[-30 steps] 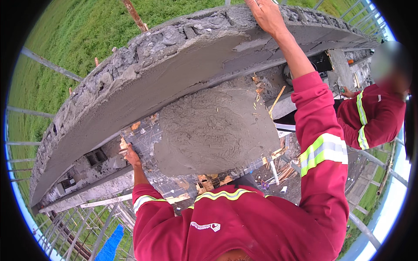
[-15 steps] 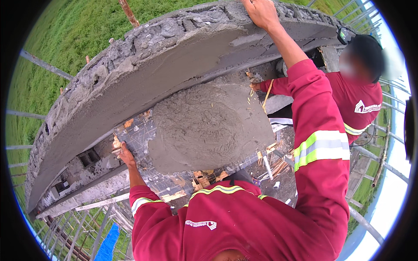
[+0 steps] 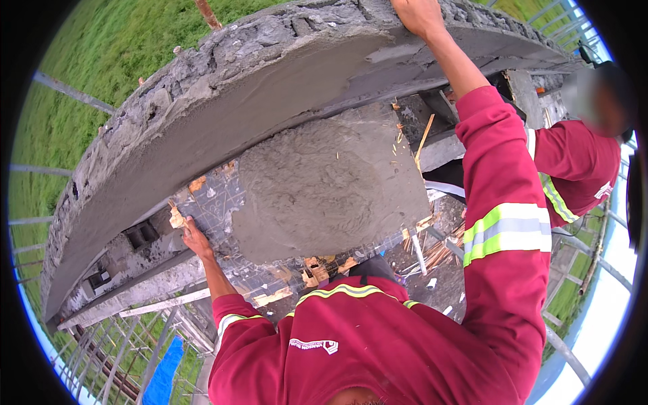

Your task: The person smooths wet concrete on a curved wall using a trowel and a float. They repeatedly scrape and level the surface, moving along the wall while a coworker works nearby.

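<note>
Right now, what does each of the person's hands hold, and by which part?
Left hand grips the mortar board by its left edge; right hand rests atop the wall, holding nothing visible.

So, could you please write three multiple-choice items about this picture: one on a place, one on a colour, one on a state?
1. Where is the right hand?
A. on top of the curved concrete wall
B. in the mortar heap
C. on the blue sheet

2. What colour are the person's sleeves?
A. blue with white bands
B. dark red with yellow and grey bands
C. plain green

3. What is the left hand doing?
A. hanging free in the air
B. gripping a hammer
C. holding the edge of the dark board that carries the mortar

Answers: 1 A, the hand rests on the rough top of the wall. 2 B, both sleeves are dark red with reflective bands. 3 C, the fingers lie on the board's left edge.
</note>
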`<action>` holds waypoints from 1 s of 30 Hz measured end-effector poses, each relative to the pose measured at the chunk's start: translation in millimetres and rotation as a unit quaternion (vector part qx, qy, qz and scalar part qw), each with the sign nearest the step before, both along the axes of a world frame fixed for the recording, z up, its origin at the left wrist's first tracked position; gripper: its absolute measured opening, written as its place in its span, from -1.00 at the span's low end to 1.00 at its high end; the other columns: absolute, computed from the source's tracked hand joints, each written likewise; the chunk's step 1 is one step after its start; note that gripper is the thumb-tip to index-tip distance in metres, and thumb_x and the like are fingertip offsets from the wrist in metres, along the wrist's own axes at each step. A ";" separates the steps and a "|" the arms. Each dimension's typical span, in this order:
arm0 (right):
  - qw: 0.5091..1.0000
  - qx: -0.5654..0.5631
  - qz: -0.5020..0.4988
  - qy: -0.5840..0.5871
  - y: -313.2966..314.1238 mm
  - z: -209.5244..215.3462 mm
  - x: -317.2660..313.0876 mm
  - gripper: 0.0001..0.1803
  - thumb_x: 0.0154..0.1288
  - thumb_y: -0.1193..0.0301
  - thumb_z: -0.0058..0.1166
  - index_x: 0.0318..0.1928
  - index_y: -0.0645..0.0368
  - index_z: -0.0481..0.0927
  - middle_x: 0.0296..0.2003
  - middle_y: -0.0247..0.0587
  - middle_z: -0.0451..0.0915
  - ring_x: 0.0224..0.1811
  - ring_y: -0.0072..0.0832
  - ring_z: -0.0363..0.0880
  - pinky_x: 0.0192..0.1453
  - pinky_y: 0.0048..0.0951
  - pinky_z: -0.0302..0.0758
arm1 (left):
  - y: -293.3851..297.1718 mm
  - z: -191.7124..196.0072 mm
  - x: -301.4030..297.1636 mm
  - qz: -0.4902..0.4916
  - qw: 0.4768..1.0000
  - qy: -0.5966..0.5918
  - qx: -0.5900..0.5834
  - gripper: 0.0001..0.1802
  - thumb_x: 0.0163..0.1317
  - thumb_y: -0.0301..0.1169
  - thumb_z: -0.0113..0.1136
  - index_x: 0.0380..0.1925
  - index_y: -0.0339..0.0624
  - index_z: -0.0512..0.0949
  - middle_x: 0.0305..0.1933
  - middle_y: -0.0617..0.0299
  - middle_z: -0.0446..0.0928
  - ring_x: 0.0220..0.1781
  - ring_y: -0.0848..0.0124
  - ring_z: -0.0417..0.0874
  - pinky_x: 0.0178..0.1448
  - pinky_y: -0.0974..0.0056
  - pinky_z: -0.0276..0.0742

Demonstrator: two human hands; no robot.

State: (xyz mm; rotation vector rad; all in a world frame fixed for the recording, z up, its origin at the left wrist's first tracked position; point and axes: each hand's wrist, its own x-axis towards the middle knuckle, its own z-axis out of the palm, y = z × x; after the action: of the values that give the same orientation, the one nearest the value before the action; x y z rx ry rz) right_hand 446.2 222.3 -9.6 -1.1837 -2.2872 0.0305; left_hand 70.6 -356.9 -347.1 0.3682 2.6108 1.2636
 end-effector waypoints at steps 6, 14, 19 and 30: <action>1.000 -0.027 0.001 0.001 -1.4 1.3 -0.1 -0.48 0.46 0.05 -0.14 -0.34 0.21 0.70 -0.34 0.16 0.68 -0.18 0.16 0.63 -0.01 0.06 0.48 | 2.8 31.6 17.2 0.010 0.999 0.036 0.014 -0.38 0.43 0.01 0.13 -0.35 -0.52 0.57 -0.50 0.13 0.48 -0.40 0.30 0.33 -0.23 0.11 0.33; 0.999 0.002 -0.033 -0.010 8.2 -15.3 4.1 -0.35 0.51 -0.17 -0.26 0.11 0.00 0.72 -0.12 -0.03 0.74 0.08 -0.08 0.63 0.54 0.07 0.10 | 5.1 -23.7 -5.0 0.012 0.991 0.054 -0.119 -0.22 0.36 0.18 0.11 -0.15 -0.54 0.66 -0.23 -0.27 0.68 -0.23 -0.05 0.63 -0.04 -0.06 0.45; 0.999 -0.033 -0.028 -0.019 11.0 -16.7 6.1 -0.35 0.51 -0.16 -0.27 0.11 0.02 0.72 -0.07 -0.02 0.73 0.12 -0.09 0.61 0.54 0.08 0.08 | -6.7 -51.3 -24.3 0.006 0.980 0.036 -0.194 -0.20 0.37 0.23 0.04 -0.04 -0.46 0.67 -0.08 -0.41 0.64 -0.06 -0.19 0.67 0.07 -0.13 0.47; 0.998 -0.038 -0.041 -0.040 13.2 -16.9 5.7 -0.34 0.52 -0.16 -0.31 0.18 -0.03 0.68 -0.01 0.02 0.70 0.17 -0.10 0.58 0.57 0.07 0.04 | 0.6 -44.5 -17.0 0.024 0.991 0.003 -0.131 -0.23 0.32 0.13 0.21 0.06 -0.51 0.61 0.01 -0.25 0.67 -0.01 -0.07 0.65 0.15 -0.01 0.46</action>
State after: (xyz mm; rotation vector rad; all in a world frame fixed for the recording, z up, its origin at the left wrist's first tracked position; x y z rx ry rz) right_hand 451.9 235.5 -26.5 -1.3388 -2.3213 0.0398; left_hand 53.6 -356.3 -391.6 0.2653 2.7587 0.9158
